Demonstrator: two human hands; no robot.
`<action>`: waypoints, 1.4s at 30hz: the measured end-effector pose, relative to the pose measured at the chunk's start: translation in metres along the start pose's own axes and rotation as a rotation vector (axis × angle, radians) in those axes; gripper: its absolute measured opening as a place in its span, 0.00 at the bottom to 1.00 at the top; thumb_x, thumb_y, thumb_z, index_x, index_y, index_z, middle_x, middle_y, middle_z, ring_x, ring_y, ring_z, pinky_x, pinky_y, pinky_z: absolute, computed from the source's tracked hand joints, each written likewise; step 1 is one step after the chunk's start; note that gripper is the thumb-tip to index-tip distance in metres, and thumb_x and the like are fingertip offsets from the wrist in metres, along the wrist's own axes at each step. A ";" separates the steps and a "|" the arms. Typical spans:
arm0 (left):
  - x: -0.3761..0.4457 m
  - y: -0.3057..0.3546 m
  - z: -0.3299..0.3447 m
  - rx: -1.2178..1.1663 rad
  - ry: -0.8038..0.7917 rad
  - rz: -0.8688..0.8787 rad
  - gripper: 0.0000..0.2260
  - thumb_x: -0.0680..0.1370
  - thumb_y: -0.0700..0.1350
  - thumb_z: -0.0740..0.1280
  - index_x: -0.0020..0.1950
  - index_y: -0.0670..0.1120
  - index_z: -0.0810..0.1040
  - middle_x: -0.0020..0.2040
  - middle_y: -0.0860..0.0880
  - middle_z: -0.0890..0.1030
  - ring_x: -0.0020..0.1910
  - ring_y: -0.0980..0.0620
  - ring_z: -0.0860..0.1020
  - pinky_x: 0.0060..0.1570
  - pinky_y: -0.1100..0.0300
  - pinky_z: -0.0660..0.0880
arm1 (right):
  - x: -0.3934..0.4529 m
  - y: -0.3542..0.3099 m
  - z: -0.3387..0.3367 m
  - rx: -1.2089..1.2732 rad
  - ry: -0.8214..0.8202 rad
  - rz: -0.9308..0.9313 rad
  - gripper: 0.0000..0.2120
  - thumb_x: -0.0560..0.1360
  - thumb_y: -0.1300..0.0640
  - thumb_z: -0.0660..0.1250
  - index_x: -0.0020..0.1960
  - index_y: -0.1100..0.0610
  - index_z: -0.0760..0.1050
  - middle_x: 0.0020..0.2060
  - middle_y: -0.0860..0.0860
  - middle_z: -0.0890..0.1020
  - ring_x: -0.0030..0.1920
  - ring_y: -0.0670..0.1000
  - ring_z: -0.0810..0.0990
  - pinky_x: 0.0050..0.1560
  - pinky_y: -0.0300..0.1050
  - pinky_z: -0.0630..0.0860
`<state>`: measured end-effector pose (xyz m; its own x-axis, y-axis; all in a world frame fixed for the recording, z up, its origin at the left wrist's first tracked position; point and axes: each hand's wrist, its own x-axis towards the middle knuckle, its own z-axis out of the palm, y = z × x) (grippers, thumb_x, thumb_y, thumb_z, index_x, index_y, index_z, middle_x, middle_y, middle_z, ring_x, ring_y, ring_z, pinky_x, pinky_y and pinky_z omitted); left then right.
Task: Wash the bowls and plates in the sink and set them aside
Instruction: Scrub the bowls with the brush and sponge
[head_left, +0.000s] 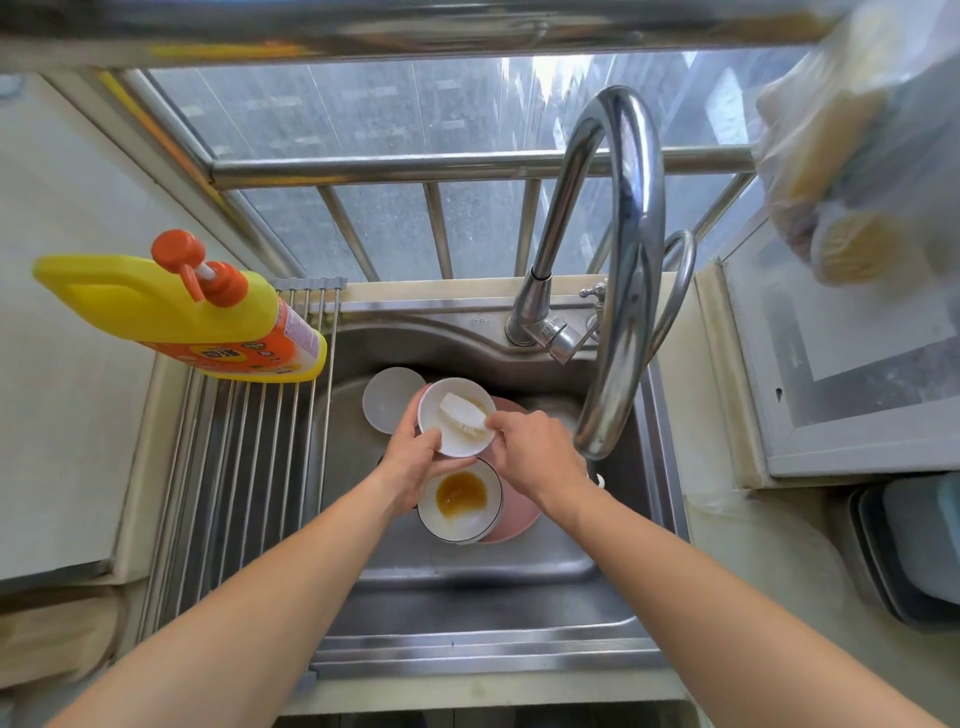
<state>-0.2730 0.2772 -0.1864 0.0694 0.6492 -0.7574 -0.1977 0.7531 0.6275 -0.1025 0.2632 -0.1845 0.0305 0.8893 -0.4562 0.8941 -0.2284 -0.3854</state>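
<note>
Over the steel sink (467, 587) my left hand (410, 467) grips the near-left rim of a small white bowl (441, 423), holding it tilted. My right hand (530, 452) pinches a white scrubbing brush (464, 410) that lies inside that bowl. Below them sits a white bowl with orange residue (460, 501) on a pink plate (514, 519). A grey-white round dish (389, 397) lies behind, at the sink's back left.
A curved steel faucet (618, 270) arches over the sink's right side. A roll-up drying rack (244, 467) covers the sink's left, with a yellow detergent bottle (182, 312) standing on it. Grey trays (904, 551) sit at the right counter. A window rail runs behind.
</note>
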 end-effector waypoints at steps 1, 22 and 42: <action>0.001 0.002 -0.002 0.006 0.010 0.012 0.33 0.78 0.26 0.52 0.70 0.60 0.71 0.66 0.44 0.73 0.58 0.40 0.80 0.52 0.39 0.82 | -0.001 0.001 0.002 -0.027 0.002 -0.016 0.21 0.69 0.46 0.57 0.58 0.45 0.79 0.45 0.50 0.85 0.47 0.59 0.83 0.39 0.46 0.69; -0.015 0.003 -0.010 0.007 0.041 -0.015 0.35 0.76 0.25 0.48 0.72 0.58 0.69 0.64 0.44 0.73 0.57 0.40 0.79 0.48 0.41 0.83 | -0.016 -0.022 -0.016 0.185 -0.222 -0.063 0.17 0.74 0.48 0.61 0.58 0.44 0.82 0.47 0.48 0.83 0.51 0.53 0.80 0.54 0.46 0.78; -0.019 0.003 -0.016 0.234 -0.069 -0.006 0.36 0.75 0.26 0.50 0.73 0.61 0.66 0.70 0.45 0.69 0.65 0.38 0.74 0.49 0.42 0.83 | -0.036 -0.011 -0.014 -0.147 -0.004 -0.156 0.16 0.77 0.54 0.61 0.63 0.42 0.76 0.48 0.53 0.85 0.50 0.62 0.82 0.43 0.52 0.77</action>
<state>-0.2909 0.2659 -0.1731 0.1382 0.6442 -0.7523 0.0347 0.7560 0.6537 -0.1074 0.2388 -0.1525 -0.1152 0.9078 -0.4033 0.9435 -0.0270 -0.3303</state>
